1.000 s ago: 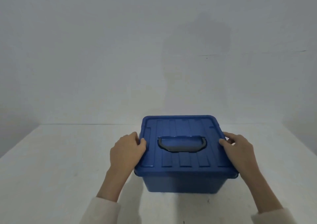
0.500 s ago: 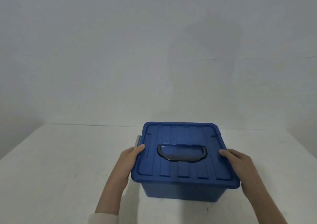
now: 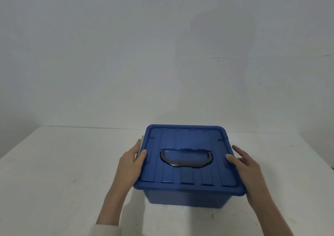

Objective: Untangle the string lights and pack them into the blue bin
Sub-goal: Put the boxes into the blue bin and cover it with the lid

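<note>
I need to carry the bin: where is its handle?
Head view: the dark handle lies flat at the middle of the blue lid, between the left hand and the right hand.

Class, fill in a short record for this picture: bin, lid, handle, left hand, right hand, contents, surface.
Bin: blue bin, standing upright
Surface: white table
Lid: blue lid, on the bin
Handle: dark handle, lying flat in the lid's recess
Left hand: left hand holds the lid's left edge, thumb on top
Right hand: right hand holds the lid's right edge, thumb on top
Contents: hidden by the lid
</note>
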A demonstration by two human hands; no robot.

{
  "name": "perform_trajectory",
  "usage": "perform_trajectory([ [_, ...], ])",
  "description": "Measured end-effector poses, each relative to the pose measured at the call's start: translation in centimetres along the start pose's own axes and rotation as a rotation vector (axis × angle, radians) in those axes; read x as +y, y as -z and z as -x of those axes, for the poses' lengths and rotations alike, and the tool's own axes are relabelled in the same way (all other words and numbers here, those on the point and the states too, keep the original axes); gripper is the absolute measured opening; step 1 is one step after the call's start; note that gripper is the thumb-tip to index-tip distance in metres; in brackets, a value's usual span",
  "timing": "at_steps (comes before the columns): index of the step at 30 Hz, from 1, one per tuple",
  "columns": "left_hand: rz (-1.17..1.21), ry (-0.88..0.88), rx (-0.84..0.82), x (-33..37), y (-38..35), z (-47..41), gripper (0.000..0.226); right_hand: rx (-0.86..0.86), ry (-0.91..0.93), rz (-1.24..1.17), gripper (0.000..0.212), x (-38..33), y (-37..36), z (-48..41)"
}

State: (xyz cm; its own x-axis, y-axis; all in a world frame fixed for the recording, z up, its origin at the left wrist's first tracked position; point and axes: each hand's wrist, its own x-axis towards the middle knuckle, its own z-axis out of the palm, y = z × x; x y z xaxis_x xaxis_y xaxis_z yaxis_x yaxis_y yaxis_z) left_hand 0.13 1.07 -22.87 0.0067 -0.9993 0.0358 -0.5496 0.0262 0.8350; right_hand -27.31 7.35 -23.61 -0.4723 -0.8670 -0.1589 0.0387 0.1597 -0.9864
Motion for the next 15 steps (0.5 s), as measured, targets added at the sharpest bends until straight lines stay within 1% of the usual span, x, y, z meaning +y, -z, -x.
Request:
perform_trajectory([
  [2,0.110,0.002,-0.014,-0.01,0.14,0.18,0.045,-0.037,-0.009,-0.084,0.041,-0.07,0.03,0.15],
  [5,0.203,0.010,-0.028,0.20,0.28,0.31,0.043,-0.080,-0.029,-0.195,0.036,-0.14,-0.05,0.40],
  [10,0.241,-0.060,-0.053,0.63,0.60,0.64,0.047,-0.068,-0.050,-0.260,0.031,-0.14,-0.29,0.39],
  [12,0.211,-0.127,-0.055,0.86,0.74,0.86,0.041,-0.061,-0.053,-0.274,0.032,0.05,-0.28,0.29],
  [15,0.168,-0.176,-0.033,0.55,0.73,0.61,0.031,-0.051,-0.056,-0.275,0.033,0.28,-0.28,0.24],
])
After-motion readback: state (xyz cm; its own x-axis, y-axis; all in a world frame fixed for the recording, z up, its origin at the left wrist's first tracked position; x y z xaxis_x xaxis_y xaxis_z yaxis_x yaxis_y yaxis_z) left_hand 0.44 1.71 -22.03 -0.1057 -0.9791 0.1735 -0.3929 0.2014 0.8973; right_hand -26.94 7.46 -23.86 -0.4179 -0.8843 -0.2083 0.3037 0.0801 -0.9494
